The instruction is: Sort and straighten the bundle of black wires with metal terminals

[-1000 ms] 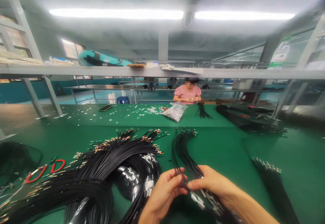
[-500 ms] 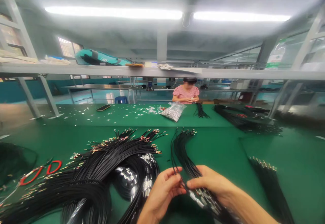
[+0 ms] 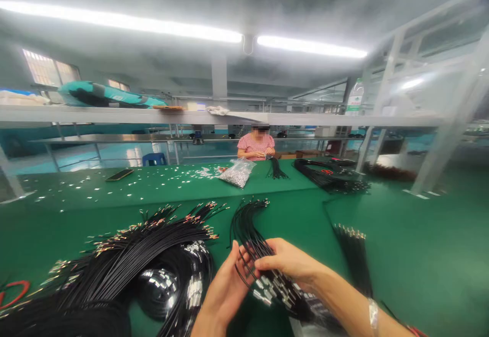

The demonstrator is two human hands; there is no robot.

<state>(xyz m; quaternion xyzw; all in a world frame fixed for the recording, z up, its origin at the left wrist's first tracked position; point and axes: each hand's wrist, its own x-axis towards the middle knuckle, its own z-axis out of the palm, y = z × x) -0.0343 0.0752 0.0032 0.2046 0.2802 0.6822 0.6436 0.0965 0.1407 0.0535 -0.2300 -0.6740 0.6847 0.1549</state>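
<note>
My right hand [image 3: 292, 263] is closed round a bundle of thin black cables [image 3: 249, 221], thumb on top. The bundle's bare copper-coloured tips point away from me. Silvery metal end pieces [image 3: 278, 288] show on the cables just below my right hand. To the left, my left hand [image 3: 229, 288] is open, palm turned up and thumb apart. Its fingers lie behind a few cables at the bundle's left side. A large pile of black cables [image 3: 145, 255] with stripped ends spreads over the green table [image 3: 305, 220], left of my hands.
Another cable bundle [image 3: 353, 255] lies to the right. Across the table are a clear bag of small metal parts [image 3: 237, 173], a phone [image 3: 119, 174] and more cables [image 3: 324, 176]. A person in pink [image 3: 256, 146] sits opposite. Red-handled pliers [image 3: 17, 291] are partly visible at left.
The view has turned to the right. My left thumb has lifted from the cables it was pinching, and its fingers have spread. My right hand still grips the bundle.
</note>
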